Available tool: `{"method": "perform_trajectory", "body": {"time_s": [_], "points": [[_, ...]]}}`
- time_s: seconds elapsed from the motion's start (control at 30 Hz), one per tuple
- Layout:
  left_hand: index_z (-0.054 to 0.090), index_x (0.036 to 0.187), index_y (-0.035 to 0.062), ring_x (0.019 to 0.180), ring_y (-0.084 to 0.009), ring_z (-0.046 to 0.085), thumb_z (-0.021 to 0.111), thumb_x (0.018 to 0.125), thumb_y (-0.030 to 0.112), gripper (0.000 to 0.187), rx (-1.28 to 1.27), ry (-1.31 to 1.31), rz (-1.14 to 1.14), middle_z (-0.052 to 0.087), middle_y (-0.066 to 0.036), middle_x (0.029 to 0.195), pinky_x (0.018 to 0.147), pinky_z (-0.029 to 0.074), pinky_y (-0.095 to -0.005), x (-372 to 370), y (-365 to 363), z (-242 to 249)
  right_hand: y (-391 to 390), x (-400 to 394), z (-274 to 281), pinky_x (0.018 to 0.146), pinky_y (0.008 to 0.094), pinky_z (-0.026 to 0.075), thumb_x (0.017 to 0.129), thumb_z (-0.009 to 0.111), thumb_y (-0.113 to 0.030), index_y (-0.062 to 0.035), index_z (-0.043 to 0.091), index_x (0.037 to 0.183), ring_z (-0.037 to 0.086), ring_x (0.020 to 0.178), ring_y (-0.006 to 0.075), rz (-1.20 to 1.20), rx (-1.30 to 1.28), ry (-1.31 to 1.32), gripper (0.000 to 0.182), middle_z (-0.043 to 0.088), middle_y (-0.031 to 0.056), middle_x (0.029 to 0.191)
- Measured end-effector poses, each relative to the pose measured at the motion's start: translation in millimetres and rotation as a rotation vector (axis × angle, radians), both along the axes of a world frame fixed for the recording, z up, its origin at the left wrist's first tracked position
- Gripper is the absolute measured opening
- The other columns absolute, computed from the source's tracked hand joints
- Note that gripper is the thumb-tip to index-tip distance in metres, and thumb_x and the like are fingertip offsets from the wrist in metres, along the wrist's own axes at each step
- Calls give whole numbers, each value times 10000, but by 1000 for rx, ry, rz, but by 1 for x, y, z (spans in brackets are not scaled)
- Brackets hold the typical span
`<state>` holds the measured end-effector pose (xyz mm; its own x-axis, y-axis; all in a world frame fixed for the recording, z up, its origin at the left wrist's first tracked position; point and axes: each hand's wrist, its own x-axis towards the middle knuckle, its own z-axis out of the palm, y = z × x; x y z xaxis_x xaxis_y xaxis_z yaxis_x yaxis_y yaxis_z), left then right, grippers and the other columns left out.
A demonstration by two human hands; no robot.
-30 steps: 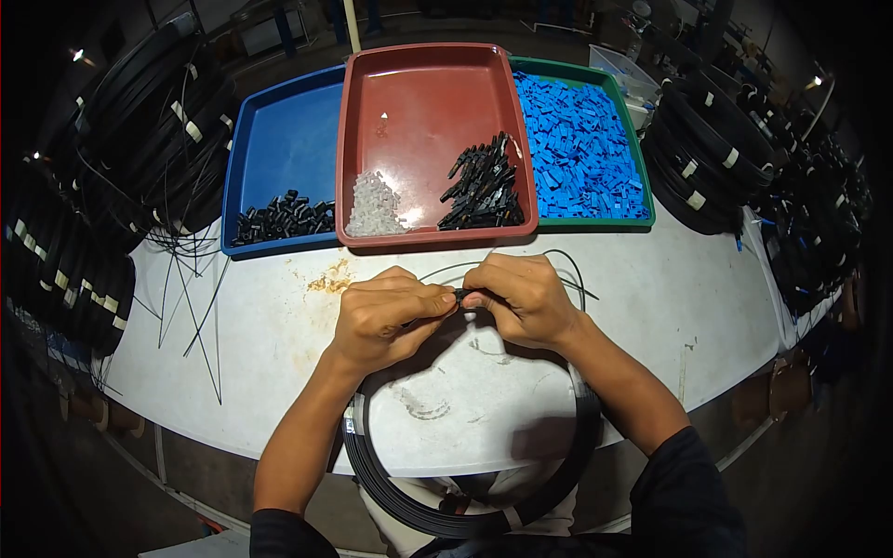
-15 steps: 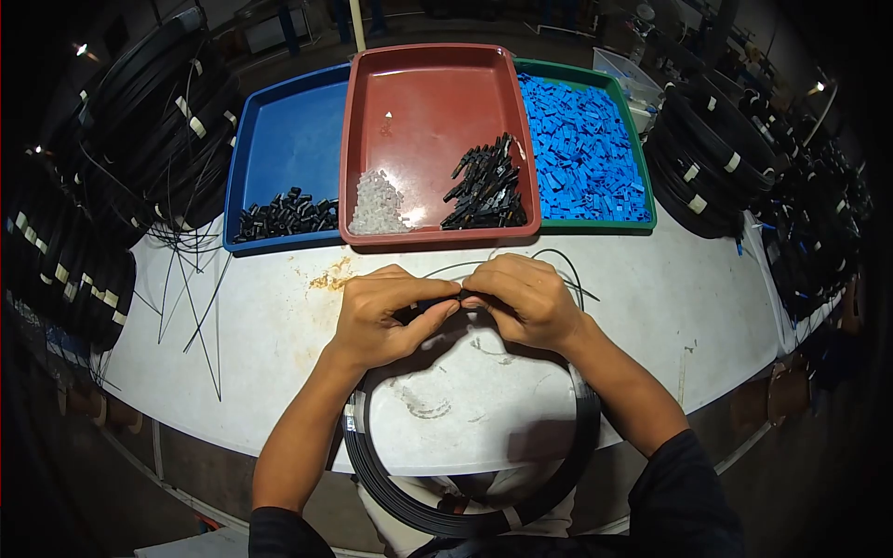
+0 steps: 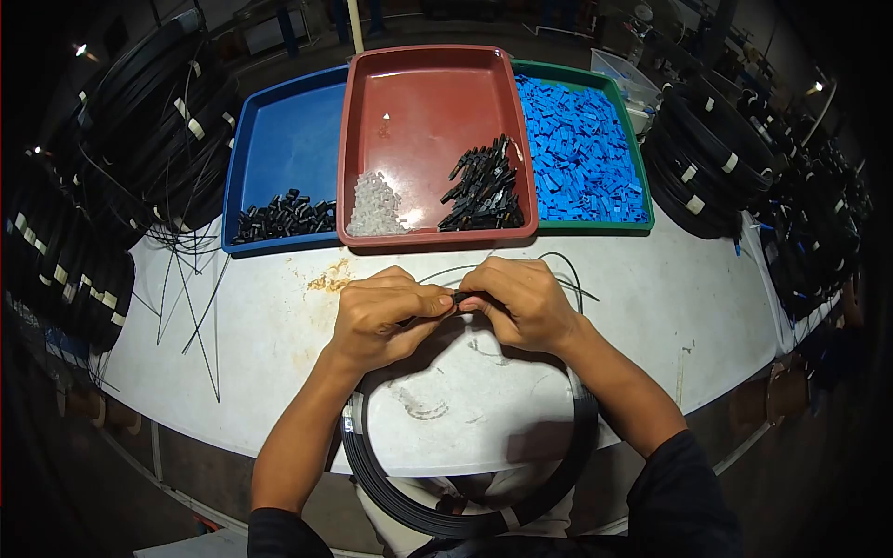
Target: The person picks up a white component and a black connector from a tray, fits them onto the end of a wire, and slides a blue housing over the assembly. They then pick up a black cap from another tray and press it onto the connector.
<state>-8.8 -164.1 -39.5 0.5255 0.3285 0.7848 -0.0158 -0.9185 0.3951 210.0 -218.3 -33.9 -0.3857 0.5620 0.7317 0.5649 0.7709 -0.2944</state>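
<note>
Both hands meet above the white table (image 3: 651, 307), pinching a small black connector-like piece (image 3: 459, 298) between them. Thumb and fingers of my left hand (image 3: 383, 312) close on its left end, and my right hand (image 3: 521, 302) grips the right end. Much of the piece is hidden by the fingers. A coil of black cable (image 3: 391, 493) hangs below my hands, partly over the table's front edge, bound with pale tape. Thin loose cable (image 3: 567, 265) from it loops behind my right hand.
A red tray (image 3: 437, 102) holds whitish small parts (image 3: 377, 205) and black slim parts (image 3: 484, 191). The blue tray (image 3: 288, 121) has short black pieces; a green tray (image 3: 642, 186) is full of blue clips (image 3: 581, 149). Cable coils (image 3: 149, 121) stack left, more coils (image 3: 712, 158) right.
My left thumb and fingers have closed further around the black piece. Both hands stay nearly in the same spot; the coil has barely moved.
</note>
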Motion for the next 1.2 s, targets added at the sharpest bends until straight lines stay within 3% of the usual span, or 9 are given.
{"method": "perform_trajectory", "body": {"time_s": [0.23, 0.33, 0.6, 0.83, 0.97, 1.03, 1.13, 1.2], "points": [[757, 763, 10, 596, -181, 697, 847, 694, -69, 138, -36, -18, 41, 761, -114, 746, 571, 526, -276, 1, -3, 2, 3, -1, -5, 588, 357, 521, 749, 799, -36, -21, 675, 925, 664, 667, 272, -4, 124, -17, 215, 686, 99, 812], [764, 782, 21, 616, -181, 702, 856, 687, -58, 154, -30, 4, 55, 767, -104, 766, 585, 530, -285, 0, -4, 1, 3, -2, -4, 591, 382, 500, 752, 742, -30, -45, 649, 889, 637, 652, 267, -24, 192, 8, 166, 616, 71, 741], [767, 806, 48, 661, -180, 716, 866, 675, -38, 186, 156, 33, 51, 778, -92, 813, 609, 532, -292, 0, 0, 0, 2, -1, -4, 531, 383, 467, 789, 743, -75, -49, 642, 880, 613, 616, 275, -24, -28, 1, 138, 594, 78, 723], [758, 817, 31, 660, -186, 717, 857, 675, -47, 191, -18, 36, 73, 776, -101, 810, 624, 535, -295, -1, -3, 1, 4, -3, -4, 552, 380, 478, 801, 740, -85, -48, 649, 895, 617, 620, 274, -9, 115, 35, 136, 599, 81, 731], [755, 811, 33, 658, -186, 716, 856, 676, -50, 187, 69, 4, 25, 777, -100, 816, 617, 530, -295, 1, 0, 0, -2, -4, 0, 570, 382, 483, 808, 732, -86, -53, 653, 886, 620, 630, 273, -84, 47, -42, 115, 608, 77, 737], [751, 807, 32, 655, -185, 714, 854, 680, -51, 183, 250, 38, 53, 777, -102, 819, 610, 525, -294, 2, -2, 3, -4, -4, 0, 572, 382, 483, 811, 729, -87, -55, 655, 882, 621, 632, 273, -108, -16, -34, 108, 610, 75, 737], [752, 809, 26, 651, -185, 711, 854, 681, -52, 182, 197, 39, 63, 776, -105, 815, 604, 521, -295, 1, -2, 3, -2, -3, -1, 576, 379, 489, 804, 741, -93, -57, 663, 885, 629, 642, 272, -71, -90, -13, 119, 623, 74, 746], [753, 811, 23, 649, -184, 710, 854, 682, -52, 180, 132, 22, 56, 776, -106, 814, 602, 521, -295, 0, -1, 1, 0, -3, -2, 572, 376, 496, 771, 796, -78, -33, 678, 898, 645, 637, 279, -35, -9, 35, 180, 661, 93, 763]]}}
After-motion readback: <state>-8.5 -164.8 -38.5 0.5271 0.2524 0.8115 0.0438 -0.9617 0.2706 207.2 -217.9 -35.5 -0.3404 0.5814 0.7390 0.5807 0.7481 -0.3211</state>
